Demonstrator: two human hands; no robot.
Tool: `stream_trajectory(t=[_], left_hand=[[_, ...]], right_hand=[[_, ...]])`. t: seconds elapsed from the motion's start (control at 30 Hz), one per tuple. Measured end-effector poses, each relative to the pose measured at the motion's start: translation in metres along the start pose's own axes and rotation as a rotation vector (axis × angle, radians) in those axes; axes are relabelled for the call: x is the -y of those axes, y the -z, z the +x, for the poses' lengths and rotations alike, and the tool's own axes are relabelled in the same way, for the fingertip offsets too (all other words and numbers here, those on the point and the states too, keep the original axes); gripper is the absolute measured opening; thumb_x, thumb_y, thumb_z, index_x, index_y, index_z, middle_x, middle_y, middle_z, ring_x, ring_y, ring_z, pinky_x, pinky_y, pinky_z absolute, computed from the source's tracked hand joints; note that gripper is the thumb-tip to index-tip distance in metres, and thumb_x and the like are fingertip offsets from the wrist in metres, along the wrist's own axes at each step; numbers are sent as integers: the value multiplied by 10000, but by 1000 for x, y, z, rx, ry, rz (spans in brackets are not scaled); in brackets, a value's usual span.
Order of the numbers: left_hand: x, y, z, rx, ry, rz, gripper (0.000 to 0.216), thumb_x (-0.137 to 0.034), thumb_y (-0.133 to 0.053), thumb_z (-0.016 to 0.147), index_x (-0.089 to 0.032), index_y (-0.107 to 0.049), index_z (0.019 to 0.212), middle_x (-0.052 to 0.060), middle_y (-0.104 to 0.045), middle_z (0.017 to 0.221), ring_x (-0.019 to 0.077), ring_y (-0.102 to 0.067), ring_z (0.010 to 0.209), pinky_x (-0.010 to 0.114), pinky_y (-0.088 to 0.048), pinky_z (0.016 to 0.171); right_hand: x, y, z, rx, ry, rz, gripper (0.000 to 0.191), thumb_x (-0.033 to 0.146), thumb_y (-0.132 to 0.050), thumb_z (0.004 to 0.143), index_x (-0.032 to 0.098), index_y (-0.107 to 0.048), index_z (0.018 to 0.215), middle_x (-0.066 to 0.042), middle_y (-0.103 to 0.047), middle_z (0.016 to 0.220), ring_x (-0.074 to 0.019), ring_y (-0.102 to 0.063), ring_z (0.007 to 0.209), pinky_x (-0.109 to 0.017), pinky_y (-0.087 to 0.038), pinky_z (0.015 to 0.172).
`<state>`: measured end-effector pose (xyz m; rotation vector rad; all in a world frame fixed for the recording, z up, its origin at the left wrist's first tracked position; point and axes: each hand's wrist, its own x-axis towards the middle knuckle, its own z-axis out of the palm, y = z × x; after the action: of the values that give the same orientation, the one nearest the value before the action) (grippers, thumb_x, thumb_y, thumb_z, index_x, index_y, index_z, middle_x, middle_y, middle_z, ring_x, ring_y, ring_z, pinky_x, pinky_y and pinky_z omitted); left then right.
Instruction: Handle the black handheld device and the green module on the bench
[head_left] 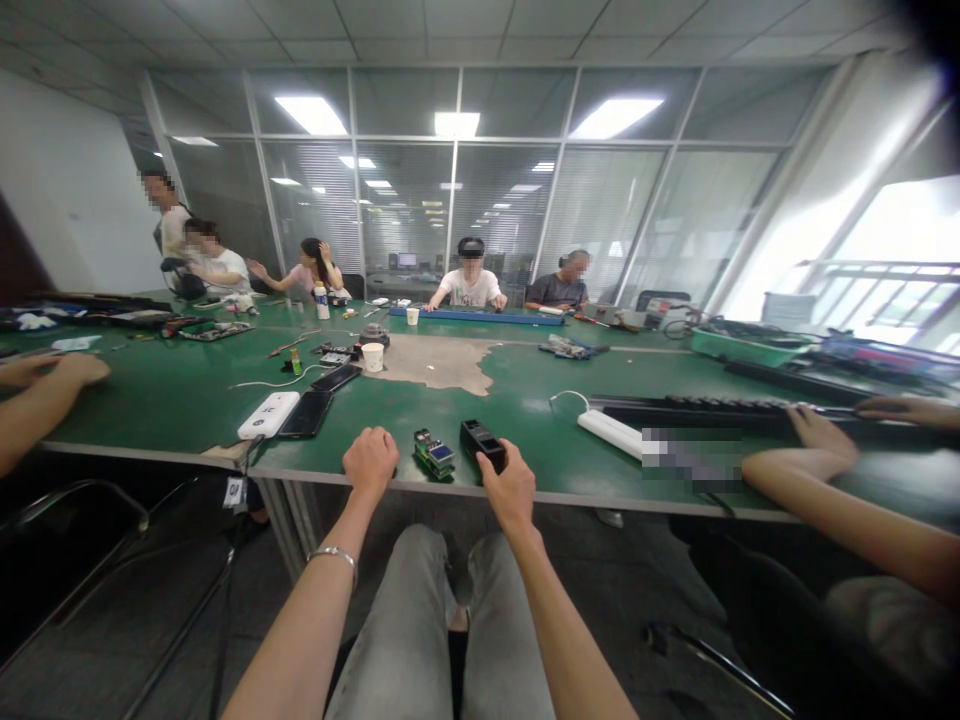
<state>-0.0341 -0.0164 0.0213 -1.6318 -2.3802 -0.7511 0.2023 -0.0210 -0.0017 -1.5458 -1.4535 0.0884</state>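
- At lower centre of the frame, near tabletop edge: right hand closed on the near end of a small black block. The block sits on the tabletop, far end pointing away.
- Left hand, just left of centre: curled into a fist, knuckles on the tabletop edge. Nothing visible in it.
- Green circuit module lies between the two hands, just beside the block. Can't tell if they touch.
- Right of centre: white power strip, near the block but apart. A co-worker's hand is further right, on a long black unit.
- Left of centre: white power bank and phone, well apart from the hands.
- Judgement: the grip sits on one end only, so the block could tip. Keep it flat on the tabletop and clear of the module; the fist is close enough to steady the module.
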Motion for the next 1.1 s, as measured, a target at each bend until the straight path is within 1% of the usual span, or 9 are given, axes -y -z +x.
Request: stream_trajectory(t=[0.17, 0.4, 0.5, 0.6, 0.73, 0.83, 0.93, 0.97, 1.1], left_hand=[[-2, 2, -1, 7, 10, 9, 385, -373, -329, 958, -209, -677, 963, 93, -624, 997, 187, -584, 876, 261, -377, 715], [-2, -1, 0, 10, 11, 4, 390, -380, -325, 957, -201, -672, 962, 94, -625, 1002, 186, -580, 883, 256, -367, 710], [-2, -3, 0, 0, 4, 5, 384, -374, -328, 955, -200, -670, 951, 92, -625, 993, 184, -579, 872, 256, -361, 700], [-2, -4, 0, -6, -2, 2, 384, -367, -325, 955, -200, -671, 948, 94, -625, 987, 184, -579, 862, 257, -356, 694], [-2, -4, 0, -9, -1, 2, 375, -367, -340, 950, -199, -675, 950, 94, -625, 985, 185, -580, 858, 257, -358, 692], [-1, -4, 1, -7, -4, -2, 371, -369, -346, 949, -199, -676, 947, 92, -627, 980, 182, -580, 851, 253, -357, 688], [-1, -4, 0, -13, 4, 1, 378, -359, -337, 952, -201, -679, 943, 92, -625, 972, 181, -582, 844, 252, -364, 687], [-1, -4, 0, -16, 6, 2, 381, -359, -334, 953, -201, -681, 942, 92, -624, 970, 181, -582, 841, 252, -367, 687], [-2, -4, 1, -25, 8, 6, 386, -362, -332, 952, -199, -681, 927, 89, -623, 964, 181, -583, 825, 254, -368, 675]], right_hand=[[-5, -2, -2, -49, 80, -19, 778, 512, -606, 782, 51, -424, 1381, -220, -554, 1294, -309, -536, 1142, -417, -405, 976], [-10, -2, -1, -36, 79, -27, 821, 578, -599, 772, 60, -423, 1384, -219, -574, 1264, -311, -565, 1080, -428, -425, 938], [-14, -3, 0, -47, 107, -32, 748, 570, -600, 775, 66, -494, 1317, -210, -602, 1216, -308, -573, 1054, -424, -424, 932], [-17, -3, 0, -38, 130, -28, 597, 517, -573, 807, 84, -569, 1218, -186, -636, 1145, -296, -576, 1040, -417, -418, 934], [-15, 2, 0, -16, 107, 2, 491, 465, -550, 817, 112, -604, 1154, -162, -655, 1090, -279, -586, 1001, -400, -428, 900], [-5, 9, 4, 12, 17, 80, 463, 472, -562, 796, 140, -625, 1114, -136, -675, 1039, -259, -610, 931, -367, -448, 835], [16, 15, 7, 15, -83, 201, 468, 518, -577, 781, 161, -645, 1076, -99, -697, 951, -232, -628, 835, -330, -462, 760], [24, 16, 8, 6, -90, 240, 476, 528, -586, 775, 165, -648, 1079, -90, -700, 940, -222, -630, 813, -321, -464, 749], [56, 13, 3, 6, -24, 358, 462, 517, -598, 789, 185, -642, 1107, -66, -705, 954, -197, -632, 803, -299, -471, 754]])
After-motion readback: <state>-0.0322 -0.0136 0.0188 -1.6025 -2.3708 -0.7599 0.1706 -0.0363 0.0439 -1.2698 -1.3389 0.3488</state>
